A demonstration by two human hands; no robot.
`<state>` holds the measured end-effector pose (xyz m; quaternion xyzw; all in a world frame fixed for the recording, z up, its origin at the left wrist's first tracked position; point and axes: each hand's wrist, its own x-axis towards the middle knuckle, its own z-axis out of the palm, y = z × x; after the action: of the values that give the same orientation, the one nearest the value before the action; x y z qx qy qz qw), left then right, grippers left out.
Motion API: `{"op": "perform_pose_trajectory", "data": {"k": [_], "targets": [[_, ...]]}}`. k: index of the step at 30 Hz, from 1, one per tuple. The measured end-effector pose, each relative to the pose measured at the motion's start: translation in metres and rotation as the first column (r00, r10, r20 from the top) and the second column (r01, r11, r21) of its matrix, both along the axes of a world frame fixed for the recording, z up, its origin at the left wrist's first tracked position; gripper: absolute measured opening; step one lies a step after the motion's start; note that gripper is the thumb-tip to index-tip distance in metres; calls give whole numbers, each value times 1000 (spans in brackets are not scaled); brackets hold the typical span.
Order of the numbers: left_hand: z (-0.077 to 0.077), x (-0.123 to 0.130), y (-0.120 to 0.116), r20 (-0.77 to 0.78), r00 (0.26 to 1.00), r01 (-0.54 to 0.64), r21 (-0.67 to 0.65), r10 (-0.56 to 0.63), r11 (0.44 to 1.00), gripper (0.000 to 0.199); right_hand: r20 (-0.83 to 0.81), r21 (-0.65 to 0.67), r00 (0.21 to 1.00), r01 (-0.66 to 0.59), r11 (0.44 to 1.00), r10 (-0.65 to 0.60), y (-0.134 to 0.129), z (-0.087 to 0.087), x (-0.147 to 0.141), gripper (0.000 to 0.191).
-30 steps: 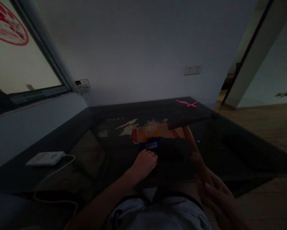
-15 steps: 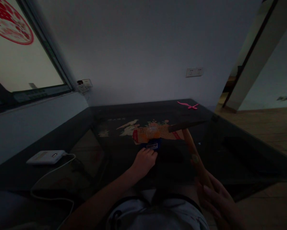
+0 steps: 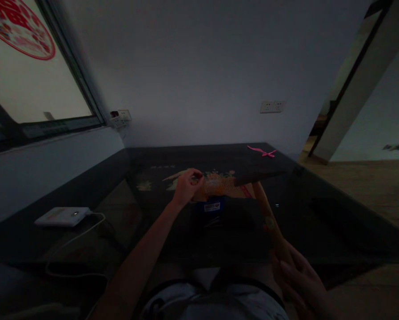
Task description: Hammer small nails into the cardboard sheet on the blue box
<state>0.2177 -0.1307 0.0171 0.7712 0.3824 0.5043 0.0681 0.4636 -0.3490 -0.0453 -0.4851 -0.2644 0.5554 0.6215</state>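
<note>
A dimly lit, dark, glossy worktop (image 3: 199,158) was viewed from above, pushed up to a pale wall (image 3: 193,80). A long, tan-and-orange printed packet (image 3: 224,186) was laid across its middle, with a red stripe near its right end. A blue pack (image 3: 216,205) bearing a white label was set just in front of the packet, on the near side. Two thin pale streaks (image 3: 213,222) could be seen in front of the blue pack, too dim to be identified.

The left hand (image 3: 188,186) was placed over the packet's left end, its fingers curled and thumb and forefinger brought close together; whether anything was pinched between them could not be told. By the right hand (image 3: 301,273), at the lower right, a hammer-like tool (image 3: 265,205) was gripped, the fingers wrapped around its wooden handle. Its dark, tapering head was held crosswise, overlapping the packet's right part in this view; whether the two were touching could not be made out.

At the left of the worktop, a white device (image 3: 62,216) was connected to a white cable (image 3: 94,215). A pink strip (image 3: 262,152) was laid near the far right corner.
</note>
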Motion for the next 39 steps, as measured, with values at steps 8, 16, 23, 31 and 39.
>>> {"op": "perform_pose_trajectory", "data": {"k": [8,16,23,31,39], "targets": [[-24,2,25,171,983,108,-213,-71,971,7,47,50,987,-155,987,152,10,-8,6,57],[-27,-1,25,161,983,127,-249,-88,960,6,216,94,945,-271,958,246,31,33,-4,60],[-26,-2,22,70,997,46,-225,-31,973,9,514,28,777,-440,898,364,65,83,-16,59],[-25,0,20,61,998,42,-234,-28,971,8,704,-35,560,-588,808,438,93,105,-19,66],[-27,0,19,54,998,49,-236,-37,971,8,690,-41,580,-566,823,434,90,106,-18,61]]}}
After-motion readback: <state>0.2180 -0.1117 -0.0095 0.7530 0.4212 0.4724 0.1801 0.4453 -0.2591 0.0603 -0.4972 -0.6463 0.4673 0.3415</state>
